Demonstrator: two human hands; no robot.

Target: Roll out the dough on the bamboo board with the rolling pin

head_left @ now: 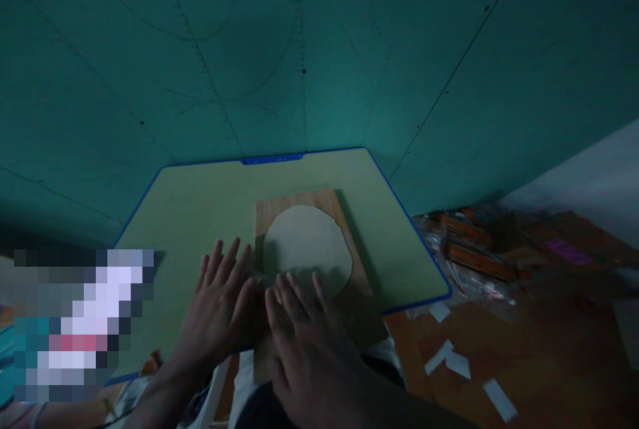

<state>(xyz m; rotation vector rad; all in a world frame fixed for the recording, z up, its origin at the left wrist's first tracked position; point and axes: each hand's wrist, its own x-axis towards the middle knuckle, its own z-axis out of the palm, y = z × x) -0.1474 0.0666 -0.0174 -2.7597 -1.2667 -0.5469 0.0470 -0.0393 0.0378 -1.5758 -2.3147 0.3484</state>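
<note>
A flat, round, pale sheet of rolled-out dough (pixel 304 243) lies on a wooden board (pixel 324 197), its edge slightly uneven at the upper right. My right hand (pixel 309 342) is at the dough's near edge, palm down with fingers stretched out; whether the fingertips press on it I cannot tell. To the left of the board, my left hand (pixel 219 302) is spread, its thumb close to the board's left side. Nothing shows in either hand. My right hand and forearm hide part of the board's near end.
The board rests on a pale tabletop (pixel 200 203) with a blue rim, set against a green wall (pixel 279 83). White paper pieces (pixel 499 399) lie on the brown floor at right, near plastic-wrapped items (pixel 474 263) and a cardboard box (pixel 564 236). A pixelated patch covers the left side.
</note>
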